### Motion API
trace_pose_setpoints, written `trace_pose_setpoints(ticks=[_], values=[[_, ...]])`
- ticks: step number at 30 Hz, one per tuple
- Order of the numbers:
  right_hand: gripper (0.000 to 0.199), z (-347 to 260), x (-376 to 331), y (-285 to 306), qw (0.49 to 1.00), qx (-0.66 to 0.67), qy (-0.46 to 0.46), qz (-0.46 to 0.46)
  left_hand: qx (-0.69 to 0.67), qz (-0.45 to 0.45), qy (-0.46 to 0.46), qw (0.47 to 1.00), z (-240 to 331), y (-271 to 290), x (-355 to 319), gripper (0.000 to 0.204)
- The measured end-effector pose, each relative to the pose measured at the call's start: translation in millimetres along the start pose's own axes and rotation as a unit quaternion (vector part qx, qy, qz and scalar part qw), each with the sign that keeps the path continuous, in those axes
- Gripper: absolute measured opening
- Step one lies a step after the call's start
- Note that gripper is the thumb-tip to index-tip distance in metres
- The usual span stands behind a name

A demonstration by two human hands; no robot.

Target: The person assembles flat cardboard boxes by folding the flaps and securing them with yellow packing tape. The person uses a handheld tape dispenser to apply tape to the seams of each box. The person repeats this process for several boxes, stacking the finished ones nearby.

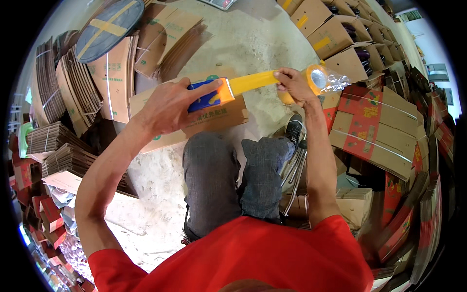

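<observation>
a seated person in a red shirt and grey trousers works amid stacks of flattened cartons; the left hand (168,104) is clenched around a blue and orange tape dispenser (210,96), thumb laid along its top; the right hand (293,86) pinches a roll of yellow tape (316,78), fingers closed on its near side, the roll partly wrapped in clear film; a strip of yellow tape (252,81) runs taut between dispenser and roll, held above the knees; just beyond and below the dispenser lies a folded brown carton (214,121) on the concrete floor (243,44); red printed boxes (374,126) stand to the right, bundled cardboard (58,146) to the left, and a round blue lid crossed with tape (109,22) rests at top left; judged from the hands, the strip is being fed into the dispenser, and it would go best with the tape kept flat, untwisted and tight, the roll held square to the dispenser's mouth, fingertips kept off the sticky face.
</observation>
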State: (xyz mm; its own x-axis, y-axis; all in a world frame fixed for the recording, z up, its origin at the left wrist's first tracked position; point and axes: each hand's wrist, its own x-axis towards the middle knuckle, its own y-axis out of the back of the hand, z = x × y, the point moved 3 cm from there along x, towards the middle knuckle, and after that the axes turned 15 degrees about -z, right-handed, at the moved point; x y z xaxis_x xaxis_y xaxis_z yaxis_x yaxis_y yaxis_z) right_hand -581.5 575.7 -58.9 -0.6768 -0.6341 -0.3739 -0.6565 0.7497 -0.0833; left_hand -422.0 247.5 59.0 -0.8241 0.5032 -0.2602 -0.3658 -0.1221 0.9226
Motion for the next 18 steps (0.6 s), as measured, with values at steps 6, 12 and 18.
trace_pose_setpoints(ticks=[6, 12, 18], values=[[0.017, 53.0, 5.4, 61.0, 0.999, 0.046, 0.004, -0.010, 0.061, -0.033, 0.027, 0.997, 4.0, 0.5, 20.9, 0.066], [0.017, 98.2, 24.7, 64.7, 0.994, 0.103, 0.012, 0.022, 0.047, -0.060, 0.035, 0.996, 2.5, 1.1, 43.6, 0.067], [0.015, 143.1, 37.0, 57.0, 0.987, 0.161, 0.015, 0.004, 0.117, -0.091, 0.063, 0.987, 16.4, -0.6, 69.7, 0.055]])
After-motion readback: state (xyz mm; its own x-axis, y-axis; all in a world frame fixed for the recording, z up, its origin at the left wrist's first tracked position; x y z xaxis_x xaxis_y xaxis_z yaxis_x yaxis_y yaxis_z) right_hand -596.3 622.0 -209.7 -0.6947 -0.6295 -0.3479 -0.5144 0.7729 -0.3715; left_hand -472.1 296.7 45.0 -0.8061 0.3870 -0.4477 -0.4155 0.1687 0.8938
